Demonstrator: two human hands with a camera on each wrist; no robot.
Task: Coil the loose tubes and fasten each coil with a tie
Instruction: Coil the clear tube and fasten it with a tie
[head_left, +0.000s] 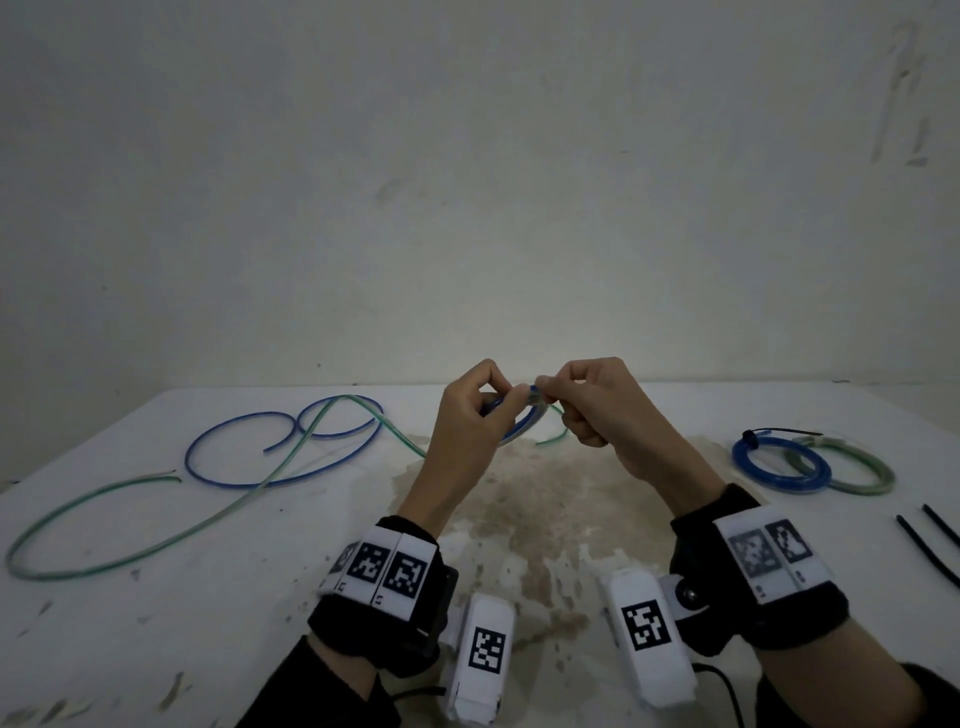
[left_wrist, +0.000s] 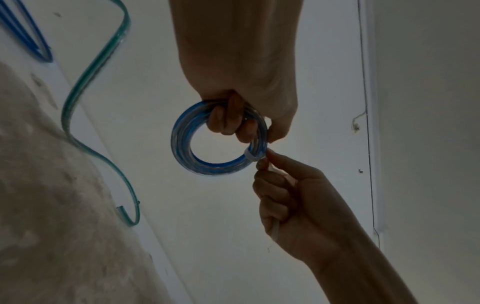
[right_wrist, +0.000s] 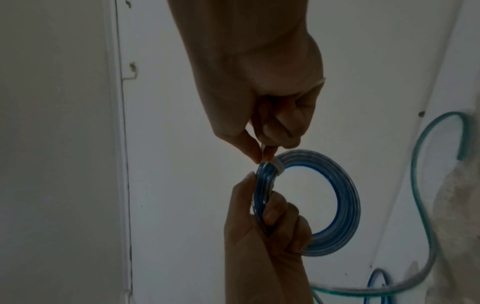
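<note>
The white stained surface carries, left of the hands, a loose green tube crossing a loose blue tube, and to their right a tied blue coil overlapping a tied green coil, with two black ties nearer the person. Raised above its middle, the left hand curls its fingers through a blue tube coil and grips it. Just beside it, the right hand pinches the tail of a white zip tie wrapped around that coil.
</note>
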